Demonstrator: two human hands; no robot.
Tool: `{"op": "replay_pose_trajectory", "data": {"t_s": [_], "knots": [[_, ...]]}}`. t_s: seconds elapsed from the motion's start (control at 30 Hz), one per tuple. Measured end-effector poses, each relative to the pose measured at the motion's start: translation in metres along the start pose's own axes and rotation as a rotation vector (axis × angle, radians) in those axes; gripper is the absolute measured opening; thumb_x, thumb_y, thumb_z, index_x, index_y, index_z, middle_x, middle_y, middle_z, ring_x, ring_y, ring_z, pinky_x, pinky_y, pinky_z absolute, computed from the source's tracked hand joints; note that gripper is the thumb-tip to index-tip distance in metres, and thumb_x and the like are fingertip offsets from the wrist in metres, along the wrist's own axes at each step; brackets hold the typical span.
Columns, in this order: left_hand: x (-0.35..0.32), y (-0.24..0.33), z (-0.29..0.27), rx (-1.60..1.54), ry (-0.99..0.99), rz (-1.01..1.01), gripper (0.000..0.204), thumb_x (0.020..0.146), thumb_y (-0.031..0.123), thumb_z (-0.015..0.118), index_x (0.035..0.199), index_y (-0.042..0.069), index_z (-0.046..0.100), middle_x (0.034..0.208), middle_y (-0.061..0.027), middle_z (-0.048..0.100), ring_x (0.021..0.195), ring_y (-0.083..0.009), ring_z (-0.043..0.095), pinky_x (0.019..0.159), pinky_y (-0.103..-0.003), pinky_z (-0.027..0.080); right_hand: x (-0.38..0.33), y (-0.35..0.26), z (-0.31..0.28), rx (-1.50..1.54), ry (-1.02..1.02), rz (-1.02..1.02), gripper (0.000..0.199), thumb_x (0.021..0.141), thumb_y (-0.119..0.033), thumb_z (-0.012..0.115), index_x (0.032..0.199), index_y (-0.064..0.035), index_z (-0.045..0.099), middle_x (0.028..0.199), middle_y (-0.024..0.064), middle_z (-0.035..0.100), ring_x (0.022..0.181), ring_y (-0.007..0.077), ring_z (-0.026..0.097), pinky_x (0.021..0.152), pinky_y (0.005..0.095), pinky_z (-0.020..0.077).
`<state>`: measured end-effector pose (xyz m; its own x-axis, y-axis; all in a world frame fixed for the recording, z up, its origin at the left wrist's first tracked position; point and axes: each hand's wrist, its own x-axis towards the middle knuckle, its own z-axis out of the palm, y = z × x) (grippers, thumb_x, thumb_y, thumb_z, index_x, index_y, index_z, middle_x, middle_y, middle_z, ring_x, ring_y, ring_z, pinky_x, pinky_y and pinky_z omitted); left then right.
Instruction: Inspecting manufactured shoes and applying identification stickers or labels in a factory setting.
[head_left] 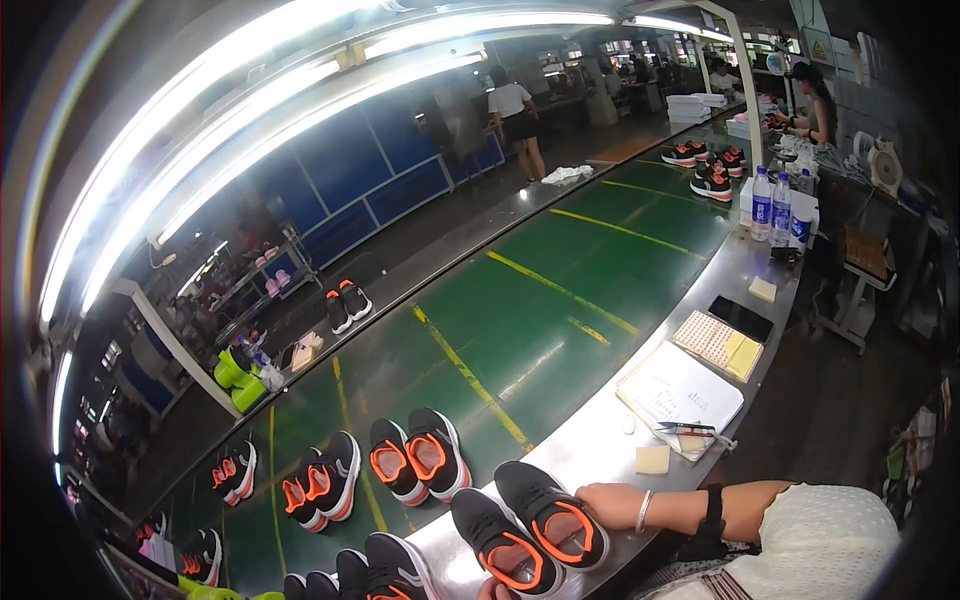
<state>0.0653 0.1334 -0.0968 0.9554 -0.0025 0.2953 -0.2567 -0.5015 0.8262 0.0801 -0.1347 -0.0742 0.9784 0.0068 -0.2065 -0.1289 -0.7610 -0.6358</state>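
Observation:
Two black sneakers with orange collars and white soles are side by side over the metal ledge in front of me. My right hand (pixel 610 504) grips the right sneaker (pixel 532 492) by its outer side near the collar. Only some fingers of my left hand (pixel 494 590) show at the lower edge, closed on the heel of the left sneaker (pixel 478 520). More black and orange sneakers (pixel 398 562) stand just left of these, partly cut off by the lower edge.
Pairs of sneakers (pixel 425 455) stand on the green conveyor belt (pixel 560 300) with yellow lines. An open notebook (pixel 680 390), thread snips (pixel 685 429), yellow sticky notes (pixel 652 460), a dark phone (pixel 740 317) and water bottles (pixel 761 205) line the ledge. A co-worker (pixel 815 105) stands at the far right.

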Motion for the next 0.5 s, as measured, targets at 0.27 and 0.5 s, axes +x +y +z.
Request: {"op": "replay_pose_trajectory", "data": {"t_s": [0.27, 0.5], "knots": [[0.006, -0.001, 0.004, 0.004, 0.049, 0.057, 0.022, 0.084, 0.016, 0.055, 0.097, 0.000, 0.063, 0.089, -0.0146, 0.065, 0.081, -0.0251, 0.062, 0.071, -0.034, 0.049, 0.003, -0.011, -0.031, 0.064, -0.116, -0.037, 0.030, 0.086, -0.016, 0.045, 0.111, -0.0021, 0.053, 0.100, 0.0212, 0.060, 0.096, 0.0361, 0.056, 0.083, 0.0408, 0.0440], [0.006, 0.004, -0.018, -0.051, -0.137, -0.067, 0.020, 0.082, 0.013, 0.058, 0.100, 0.006, 0.062, 0.085, -0.0099, 0.064, 0.070, -0.0236, 0.060, 0.063, -0.032, 0.047, 0.039, -0.077, -0.092, 0.079, 0.077, -0.347, 0.029, 0.086, -0.010, 0.053, 0.114, -0.0001, 0.051, 0.098, 0.0145, 0.058, 0.090, 0.0239, 0.058, 0.079, 0.0328, 0.0471]]}}
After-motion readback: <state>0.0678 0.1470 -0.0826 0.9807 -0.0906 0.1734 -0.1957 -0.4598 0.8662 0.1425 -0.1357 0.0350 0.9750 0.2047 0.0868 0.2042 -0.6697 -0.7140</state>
